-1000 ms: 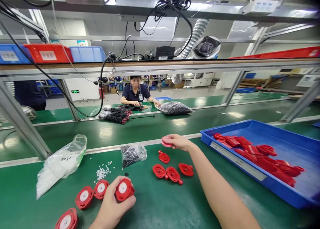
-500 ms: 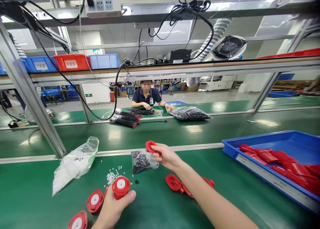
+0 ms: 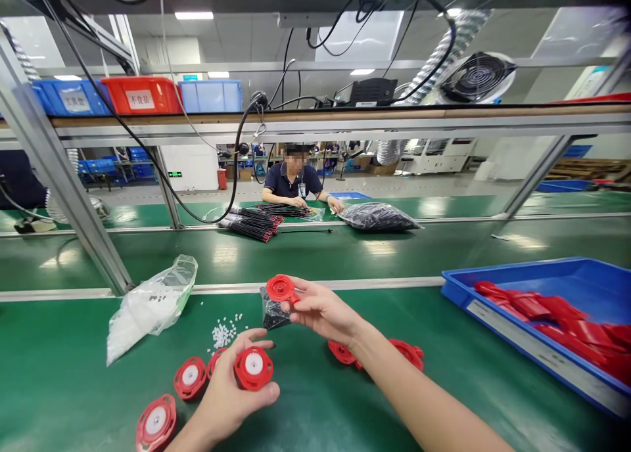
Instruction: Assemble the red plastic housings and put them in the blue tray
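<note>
My left hand point(image 3: 224, 389) grips a round red housing with a white gear point(image 3: 254, 368) in its middle, between thumb and fingers; the index finger is lifted off it. In my right hand point(image 3: 323, 311) a round red cover point(image 3: 280, 288) is pinched, its recessed face with a small centre hole toward me. The two parts are apart, the cover higher and further right. Beside my left hand stand similar housings with white gears point(image 3: 190, 375), one partly hidden. Several red covers point(image 3: 407, 353) lie on the green bench, partly behind my right forearm.
Small white pieces point(image 3: 224, 334) lie scattered near a clear bag of white parts point(image 3: 150, 311). A bag of black parts point(image 3: 273, 313) is behind my right hand. A blue tray point(image 3: 458, 288) holds red parts at right. Across the bench a person point(image 3: 296, 179) handles black cables point(image 3: 251, 223).
My right hand has turned the red cover so its recessed face shows and brought it slightly left. The left hand has tilted its housing toward me and lifted the index finger. The view has shifted.
</note>
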Demonstrator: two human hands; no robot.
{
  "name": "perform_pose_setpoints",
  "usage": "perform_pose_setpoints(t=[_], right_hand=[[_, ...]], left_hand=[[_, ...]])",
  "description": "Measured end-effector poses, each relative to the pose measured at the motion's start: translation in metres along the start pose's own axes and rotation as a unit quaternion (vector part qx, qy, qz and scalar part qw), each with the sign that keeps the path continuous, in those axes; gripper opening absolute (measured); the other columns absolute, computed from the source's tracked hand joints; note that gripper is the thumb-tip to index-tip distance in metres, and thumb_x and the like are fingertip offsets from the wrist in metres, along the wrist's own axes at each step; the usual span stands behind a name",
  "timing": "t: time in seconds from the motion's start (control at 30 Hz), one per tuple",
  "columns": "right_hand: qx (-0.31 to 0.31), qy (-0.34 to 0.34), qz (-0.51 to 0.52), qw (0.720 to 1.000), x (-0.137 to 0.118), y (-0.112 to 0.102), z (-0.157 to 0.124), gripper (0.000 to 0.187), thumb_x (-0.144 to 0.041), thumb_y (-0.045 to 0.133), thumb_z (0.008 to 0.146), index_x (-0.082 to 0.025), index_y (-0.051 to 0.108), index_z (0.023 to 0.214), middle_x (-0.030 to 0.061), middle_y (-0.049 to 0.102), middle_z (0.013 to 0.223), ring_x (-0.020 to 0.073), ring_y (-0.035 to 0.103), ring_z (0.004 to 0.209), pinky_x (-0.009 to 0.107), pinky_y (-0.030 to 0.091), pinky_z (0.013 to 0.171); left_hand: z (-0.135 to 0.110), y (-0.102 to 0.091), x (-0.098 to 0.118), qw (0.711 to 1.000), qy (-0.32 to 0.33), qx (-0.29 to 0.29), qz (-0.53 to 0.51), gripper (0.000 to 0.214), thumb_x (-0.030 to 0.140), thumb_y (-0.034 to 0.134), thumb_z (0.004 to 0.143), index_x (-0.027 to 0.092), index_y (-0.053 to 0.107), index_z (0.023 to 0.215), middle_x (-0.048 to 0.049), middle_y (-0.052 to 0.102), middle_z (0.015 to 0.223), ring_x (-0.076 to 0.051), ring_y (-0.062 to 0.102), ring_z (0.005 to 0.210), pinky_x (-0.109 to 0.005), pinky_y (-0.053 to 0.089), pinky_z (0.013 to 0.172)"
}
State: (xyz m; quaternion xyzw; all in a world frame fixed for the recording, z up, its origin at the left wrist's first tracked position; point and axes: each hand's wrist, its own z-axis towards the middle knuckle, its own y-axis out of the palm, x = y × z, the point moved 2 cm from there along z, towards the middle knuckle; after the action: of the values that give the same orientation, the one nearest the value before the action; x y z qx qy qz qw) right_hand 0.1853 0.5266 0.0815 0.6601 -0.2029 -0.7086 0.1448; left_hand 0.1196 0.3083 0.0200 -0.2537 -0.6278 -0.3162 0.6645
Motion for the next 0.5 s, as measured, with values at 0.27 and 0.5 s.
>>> perform_pose_setpoints(t=[0.27,0.5], right_hand=[[-0.075,-0.18,-0.543,0.817,0.01,0.05,-0.03,0.047,-0.023,0.068,0.087,-0.025,0.058,0.133,0.0102,0.063,0.12,0.0229,0.061,0.095,0.037,0.057,0.082],[-0.172,-0.258,-0.637,0.706,0.015,0.068,-0.045,0.061,-0.015,0.059,0.084,-0.025,0.055,0.144,0.0143,0.053,0.142,0.0283,0.059,0.119,0.041,0.055,0.097]], left_hand=[[0.005,-0.004,0.004,0.998,0.03,-0.01,0.047,0.038,0.023,0.084,0.069,0.018,0.058,0.096,0.002,0.062,0.082,-0.013,0.057,0.074,-0.023,0.046,0.069],[0.005,-0.002,0.004,0.998,0.011,-0.052,0.026,0.032,0.01,0.076,0.064,0.013,0.062,0.093,0.0007,0.063,0.08,-0.012,0.05,0.07,-0.023,0.042,0.065]])
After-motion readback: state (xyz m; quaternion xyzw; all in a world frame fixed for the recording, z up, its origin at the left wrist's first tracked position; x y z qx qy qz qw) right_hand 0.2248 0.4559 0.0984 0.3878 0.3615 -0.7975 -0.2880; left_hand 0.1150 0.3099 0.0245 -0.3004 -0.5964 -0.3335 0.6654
